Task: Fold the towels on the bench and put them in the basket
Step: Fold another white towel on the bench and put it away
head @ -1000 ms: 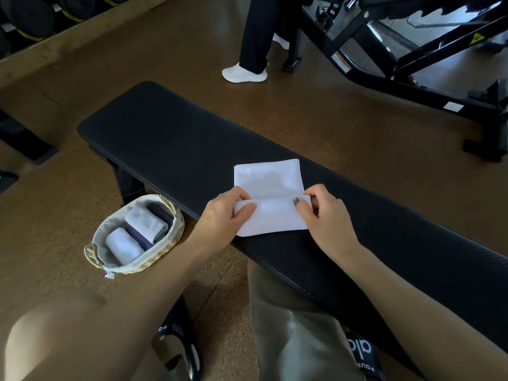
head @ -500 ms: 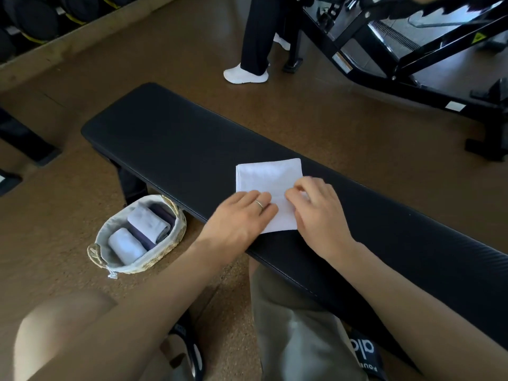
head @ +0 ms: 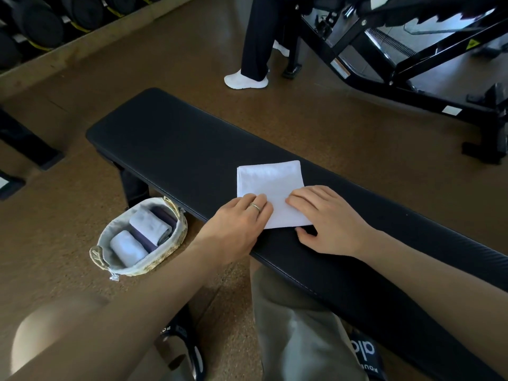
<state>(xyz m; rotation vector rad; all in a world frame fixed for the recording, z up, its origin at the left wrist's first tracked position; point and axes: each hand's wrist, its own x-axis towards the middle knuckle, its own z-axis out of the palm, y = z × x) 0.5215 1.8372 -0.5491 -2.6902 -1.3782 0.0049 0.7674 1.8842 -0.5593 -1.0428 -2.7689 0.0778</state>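
Gym floor, brown rubber; long black padded counter (head: 170, 149) runs from 10 to 4 o'clock. White folded cloth towel (head: 270, 185) lies flat near the counter's near edge, about centre frame. Left hand (head: 239, 224) flat on the towel's 7 o'clock corner, fingers straight and together, pressing. Right hand (head: 327, 218) spread, fingertips on the towel's 4 o'clock edge, thumb on the pad just off it. Towel looks light, soft, limp: likely unfolds if lifted by one corner, so I'd grip across the folded edge or scoop both sides. Pad looks slick, so it may slide. Oval woven basket with grey liner (head: 176, 243) sits on the floor at 8 o'clock, below the counter edge, already holding rolled towels (head: 149, 229), so space is tight. Another person's white shoe (head: 246, 79) and a black machine frame (head: 384, 64) at 12–2 o'clock are well apart from the work.
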